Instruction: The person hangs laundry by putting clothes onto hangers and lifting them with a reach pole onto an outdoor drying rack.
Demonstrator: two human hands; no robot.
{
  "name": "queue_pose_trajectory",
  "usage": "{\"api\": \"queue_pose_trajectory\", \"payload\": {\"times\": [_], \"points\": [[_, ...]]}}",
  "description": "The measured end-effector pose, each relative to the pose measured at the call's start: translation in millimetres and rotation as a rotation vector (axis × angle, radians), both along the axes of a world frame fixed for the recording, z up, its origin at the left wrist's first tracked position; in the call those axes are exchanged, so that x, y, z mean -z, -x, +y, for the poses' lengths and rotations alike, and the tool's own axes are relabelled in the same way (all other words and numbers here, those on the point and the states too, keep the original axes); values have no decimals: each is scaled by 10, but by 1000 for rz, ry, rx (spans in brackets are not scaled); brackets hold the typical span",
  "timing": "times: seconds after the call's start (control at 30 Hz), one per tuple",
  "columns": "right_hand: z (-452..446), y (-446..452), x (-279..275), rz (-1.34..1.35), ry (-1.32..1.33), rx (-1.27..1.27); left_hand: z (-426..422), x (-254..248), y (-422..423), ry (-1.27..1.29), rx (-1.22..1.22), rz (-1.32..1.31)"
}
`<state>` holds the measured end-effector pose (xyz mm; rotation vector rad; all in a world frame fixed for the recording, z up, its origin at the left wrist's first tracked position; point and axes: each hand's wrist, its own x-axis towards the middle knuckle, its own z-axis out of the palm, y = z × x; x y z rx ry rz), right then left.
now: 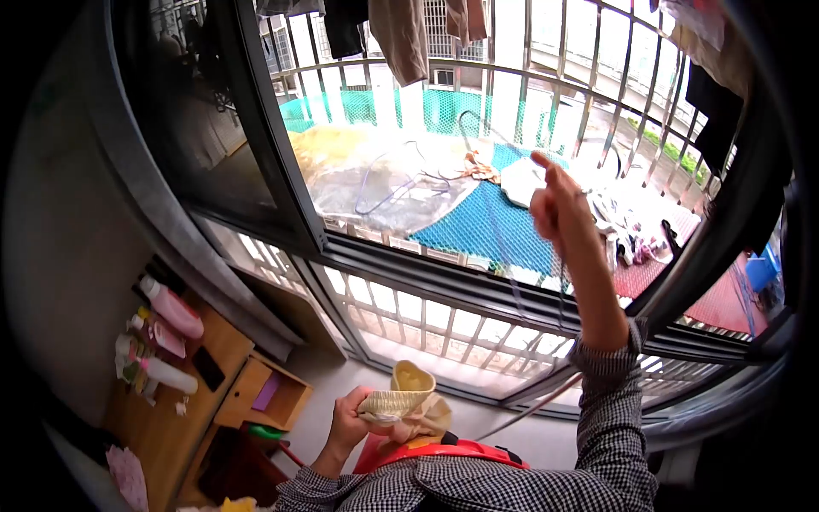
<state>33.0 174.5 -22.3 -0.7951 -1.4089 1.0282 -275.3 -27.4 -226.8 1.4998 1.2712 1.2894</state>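
My left hand (345,427) grips a pale yellow garment (397,394) by its gathered elastic waistband, low in front of my body. Beneath it, more beige cloth (431,416) lies against a red plastic rim (461,450) at my waist; what the rim belongs to is mostly hidden. Raised at the open window, my right hand (559,200) has curled fingers and a partly extended index finger. A thin clothes hanger (488,126) appears to be in its grasp, the hook reaching out to the left and faint blurred sides hanging below.
Outside, a barred ledge carries blue netting (486,226), a plastic sheet (375,183) with a purple hanger (363,192), and piled cloth (627,230). Trousers (399,38) hang overhead. The dark window frame (444,277) crosses ahead. Left stands a wooden desk (162,418) with bottles, a phone and a drawer.
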Motion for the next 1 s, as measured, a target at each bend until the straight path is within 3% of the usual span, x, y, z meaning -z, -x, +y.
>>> {"api": "queue_pose_trajectory", "payload": {"times": [0.1,0.13,0.2,0.27,0.33,0.53,0.6,0.67,0.8,0.87,0.9,0.93,1.0], "points": [[972,-220,-287,118,-57,-81,369,-14,318,22,32,-6],[1179,-181,-293,157,-59,112,466,-35,424,22,49,16],[1735,-336,124,241,286,330,632,-105,623,12,48,69],[1968,-360,722,264,349,637,832,-84,784,1,52,99],[2096,-275,1020,320,400,728,947,4,914,11,45,100],[2449,-483,1067,377,415,749,1276,87,1094,-8,6,143],[2694,-763,1312,365,405,850,1356,51,1054,-33,-48,131],[3117,-1242,1845,-157,587,1160,1410,-13,1003,7,-58,114],[2840,-740,1850,-845,236,1637,1500,2,997,55,-69,80],[2822,-508,1734,-1019,-195,1485,1570,-49,935,86,-69,97],[2811,-297,1635,-903,-132,1186,1603,-51,906,86,-40,100],[2911,-65,1693,-842,-250,1003,1620,-65,863,89,-21,95],[2912,563,1553,-924,-27,547,1676,-94,767,89,22,88]]}}
